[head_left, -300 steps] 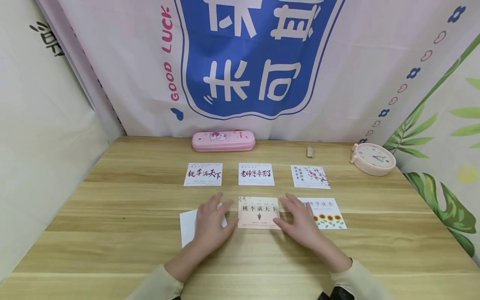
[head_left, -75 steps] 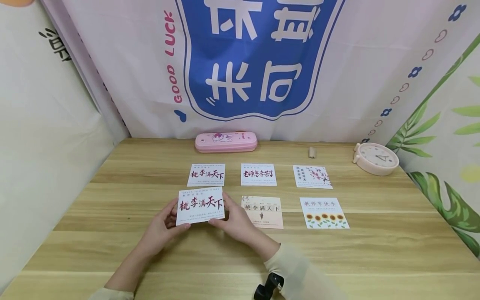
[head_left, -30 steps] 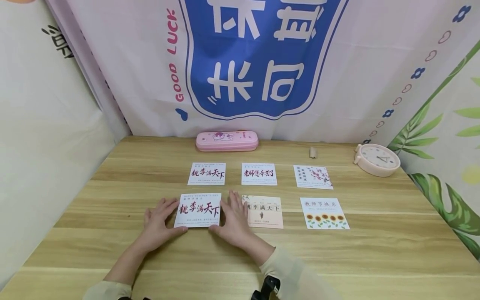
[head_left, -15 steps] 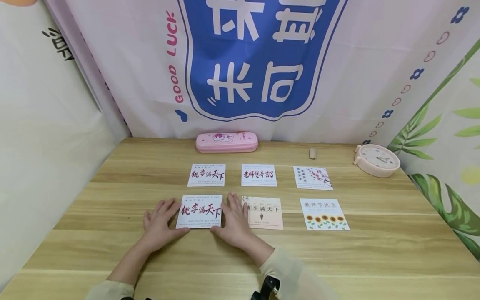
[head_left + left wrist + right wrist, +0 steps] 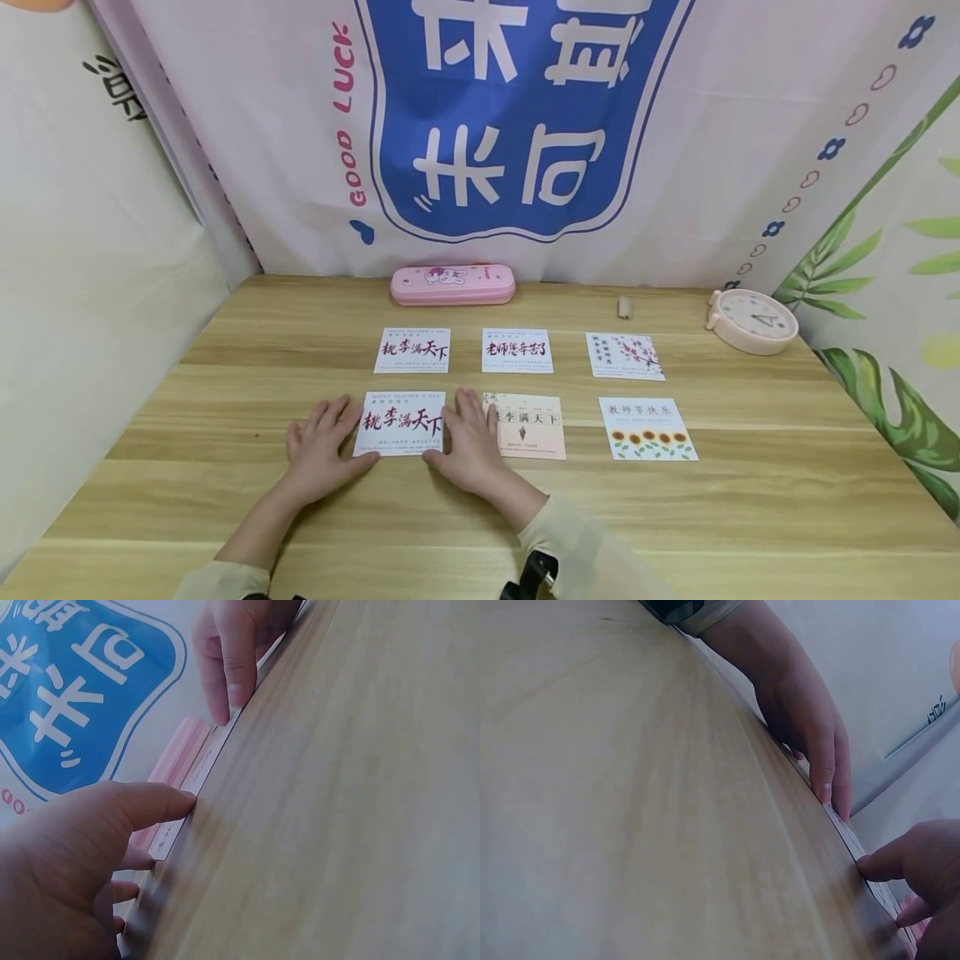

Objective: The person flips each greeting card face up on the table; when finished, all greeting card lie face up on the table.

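Note:
A white card with red Chinese characters [image 5: 399, 423] lies face up on the table at the left of the front row. My left hand [image 5: 321, 450] rests at its left side, thumb at the lower left corner and fingers spread. On the other side, my right hand [image 5: 471, 446] has its thumb by the lower right corner. Its fingers overlap the left edge of a cream card with black characters [image 5: 528, 429]. Both wrist views show the fingertips right at the card's edges. Further right in this row is a sunflower card [image 5: 648, 429].
Behind is a row of three cards: one with red characters [image 5: 412, 351], another with red characters [image 5: 517, 351] and a blossom card [image 5: 625, 357]. A pink pencil case [image 5: 452, 286], a small beige cylinder [image 5: 624, 307] and a pink clock [image 5: 752, 322] stand along the table's back [image 5: 315, 292].
The left front card, earlier blank side up, was turned over and held raised by both hands. It now lies flat in line with the row, and the hands' grip has loosened.

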`<state>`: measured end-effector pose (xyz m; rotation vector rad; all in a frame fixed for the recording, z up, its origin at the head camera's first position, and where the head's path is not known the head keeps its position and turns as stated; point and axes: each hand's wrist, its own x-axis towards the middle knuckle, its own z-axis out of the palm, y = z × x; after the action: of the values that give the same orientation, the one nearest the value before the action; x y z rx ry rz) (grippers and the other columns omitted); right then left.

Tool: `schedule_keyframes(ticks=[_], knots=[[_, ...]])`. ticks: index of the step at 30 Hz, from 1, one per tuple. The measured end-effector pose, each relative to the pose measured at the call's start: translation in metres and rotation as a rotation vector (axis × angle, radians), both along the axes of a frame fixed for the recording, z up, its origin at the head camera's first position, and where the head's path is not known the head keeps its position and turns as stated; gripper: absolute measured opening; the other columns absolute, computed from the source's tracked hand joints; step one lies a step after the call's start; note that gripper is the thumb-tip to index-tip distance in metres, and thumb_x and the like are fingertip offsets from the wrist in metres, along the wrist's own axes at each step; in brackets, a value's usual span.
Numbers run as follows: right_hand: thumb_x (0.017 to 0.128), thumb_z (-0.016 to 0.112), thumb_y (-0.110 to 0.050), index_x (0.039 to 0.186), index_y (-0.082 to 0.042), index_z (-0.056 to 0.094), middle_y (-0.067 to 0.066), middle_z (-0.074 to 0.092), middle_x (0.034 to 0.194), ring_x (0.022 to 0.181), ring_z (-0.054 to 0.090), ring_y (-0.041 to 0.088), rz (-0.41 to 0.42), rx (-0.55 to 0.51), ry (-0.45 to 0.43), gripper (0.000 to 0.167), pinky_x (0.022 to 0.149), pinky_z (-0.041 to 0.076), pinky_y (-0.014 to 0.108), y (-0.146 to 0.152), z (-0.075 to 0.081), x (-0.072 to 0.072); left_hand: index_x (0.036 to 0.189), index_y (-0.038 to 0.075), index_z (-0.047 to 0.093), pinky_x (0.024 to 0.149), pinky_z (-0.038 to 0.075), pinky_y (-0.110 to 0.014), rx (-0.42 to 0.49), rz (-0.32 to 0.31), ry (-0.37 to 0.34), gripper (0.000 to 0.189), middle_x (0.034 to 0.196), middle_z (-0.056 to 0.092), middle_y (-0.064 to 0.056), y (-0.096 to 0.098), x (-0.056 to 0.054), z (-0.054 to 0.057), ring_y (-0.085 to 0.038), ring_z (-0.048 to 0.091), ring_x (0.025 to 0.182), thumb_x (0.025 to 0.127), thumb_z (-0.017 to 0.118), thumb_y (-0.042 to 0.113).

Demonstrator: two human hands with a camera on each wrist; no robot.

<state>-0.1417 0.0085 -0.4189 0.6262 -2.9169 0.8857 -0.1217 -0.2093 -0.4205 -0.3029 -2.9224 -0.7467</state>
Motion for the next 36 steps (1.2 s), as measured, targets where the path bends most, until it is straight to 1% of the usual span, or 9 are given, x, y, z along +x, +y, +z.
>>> schedule_keyframes(ticks=[10, 19, 24, 36], knots=[[0.072, 0.065, -0.035, 0.121, 0.002, 0.046, 0.021, 0.021, 0.136, 0.126, 0.01, 0.032, 0.001, 0.01, -0.004, 0.064, 0.097, 0.002, 0.052, 0.0, -0.0005, -0.0006, 0.126, -0.001, 0.041, 0.086, -0.003, -0.063, 0.003, -0.008, -0.001, 0.065, 0.133, 0.026, -0.023, -0.0007, -0.0013, -0.0016, -0.043, 0.012, 0.12, 0.075, 0.064, 0.031], [0.073, 0.065, -0.035, 0.121, 0.002, 0.047, 0.021, 0.022, 0.136, 0.126, 0.011, 0.032, 0.002, 0.026, -0.011, 0.063, 0.097, 0.002, 0.052, -0.0003, 0.0012, -0.0008, 0.124, -0.003, 0.043, 0.087, -0.003, -0.064, 0.02, 0.002, -0.003, 0.065, 0.132, 0.027, -0.023, -0.0005, -0.0009, -0.0011, -0.043, 0.012, 0.12, 0.073, 0.066, 0.031], [0.073, 0.064, -0.036, 0.121, 0.001, 0.047, 0.022, 0.022, 0.136, 0.126, 0.01, 0.033, -0.003, 0.026, -0.017, 0.063, 0.097, 0.001, 0.053, 0.0003, 0.0, -0.0005, 0.125, -0.002, 0.043, 0.087, -0.005, -0.063, 0.036, 0.008, -0.02, 0.065, 0.133, 0.026, -0.023, 0.0002, -0.001, 0.0, -0.042, 0.011, 0.121, 0.074, 0.066, 0.032], [0.073, 0.063, -0.037, 0.121, -0.001, 0.047, 0.022, 0.022, 0.135, 0.126, 0.01, 0.034, -0.005, 0.042, -0.016, 0.063, 0.096, 0.0, 0.055, 0.0004, 0.0002, -0.0005, 0.125, -0.001, 0.042, 0.087, -0.004, -0.063, 0.037, 0.004, -0.019, 0.066, 0.133, 0.026, -0.022, -0.0002, -0.0016, 0.0006, -0.042, 0.011, 0.121, 0.074, 0.065, 0.033]])
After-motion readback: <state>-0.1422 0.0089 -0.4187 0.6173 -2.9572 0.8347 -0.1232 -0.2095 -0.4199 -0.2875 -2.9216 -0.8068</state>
